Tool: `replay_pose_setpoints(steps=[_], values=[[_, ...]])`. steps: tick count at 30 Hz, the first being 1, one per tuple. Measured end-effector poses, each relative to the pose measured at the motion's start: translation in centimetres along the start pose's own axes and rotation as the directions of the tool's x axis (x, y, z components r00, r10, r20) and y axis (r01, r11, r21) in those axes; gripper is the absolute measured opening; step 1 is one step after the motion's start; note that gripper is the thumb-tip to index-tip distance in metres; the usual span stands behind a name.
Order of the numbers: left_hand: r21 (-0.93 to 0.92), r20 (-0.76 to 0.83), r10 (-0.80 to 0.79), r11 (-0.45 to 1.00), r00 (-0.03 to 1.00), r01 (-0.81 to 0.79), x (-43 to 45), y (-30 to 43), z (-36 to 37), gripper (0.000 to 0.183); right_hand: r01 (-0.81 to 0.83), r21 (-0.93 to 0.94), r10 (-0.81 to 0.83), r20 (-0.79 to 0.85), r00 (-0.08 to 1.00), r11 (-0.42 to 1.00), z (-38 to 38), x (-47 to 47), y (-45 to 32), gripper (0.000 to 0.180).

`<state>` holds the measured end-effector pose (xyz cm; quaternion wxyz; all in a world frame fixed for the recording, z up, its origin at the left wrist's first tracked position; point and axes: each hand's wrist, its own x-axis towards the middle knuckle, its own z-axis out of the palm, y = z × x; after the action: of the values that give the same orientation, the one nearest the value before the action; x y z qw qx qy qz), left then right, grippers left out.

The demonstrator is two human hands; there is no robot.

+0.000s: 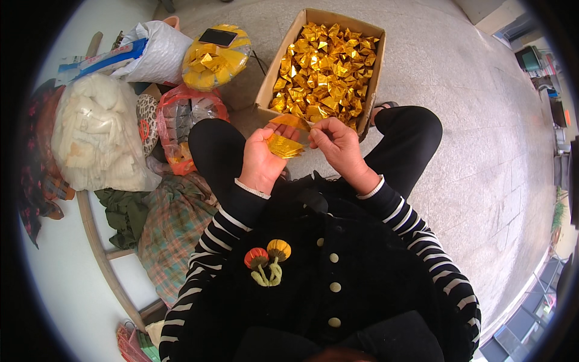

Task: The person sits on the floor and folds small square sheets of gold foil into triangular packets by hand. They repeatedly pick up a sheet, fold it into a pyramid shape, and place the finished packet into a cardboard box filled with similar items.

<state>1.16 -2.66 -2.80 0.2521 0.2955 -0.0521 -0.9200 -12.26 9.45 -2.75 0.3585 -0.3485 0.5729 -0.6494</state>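
Observation:
My left hand (263, 158) holds a small stack of folded gold foil papers (285, 146) on its palm and fingers. Above that stack, a single folded gold foil piece (291, 121) spans the space between my hands. The fingertips of my right hand (335, 144) pinch its right end; the left end lies by my left fingers. Just beyond both hands stands an open cardboard box (268, 79), heaped with folded gold foil pieces (325, 68).
Left of the box, a round yellow stool top (217, 74) carries a phone (218, 37) and gold foil pieces (208, 58). A red plastic bag (181, 169), a stuffed clear bag (102, 135), a white sack (158, 50) and plaid cloth (169, 235) crowd the left side.

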Motion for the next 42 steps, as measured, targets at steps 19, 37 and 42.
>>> replay_pose_setpoints(steps=[19, 37, 42], values=[[0.581, -0.029, 0.126, 0.809, 0.992, -0.086, -1.8, -0.7, 2.5, 0.009, 0.055, -0.057, -0.056, -0.016, 0.998, 0.997, 0.2, 0.1, -0.2, 0.030], [0.668, 0.044, 0.245, 0.714, 0.969, -0.211, -1.8, -1.6, 2.5, 0.009, 0.145, -0.241, -0.160, -0.042, 0.986, 0.960, 0.4, 0.0, -1.0, 0.027], [0.670, 0.016, 0.207, 0.724, 0.978, -0.165, -1.6, -1.5, 2.2, 0.013, 0.189, -0.308, -0.206, -0.024, 0.978, 0.933, 0.3, 0.0, -1.2, 0.027]])
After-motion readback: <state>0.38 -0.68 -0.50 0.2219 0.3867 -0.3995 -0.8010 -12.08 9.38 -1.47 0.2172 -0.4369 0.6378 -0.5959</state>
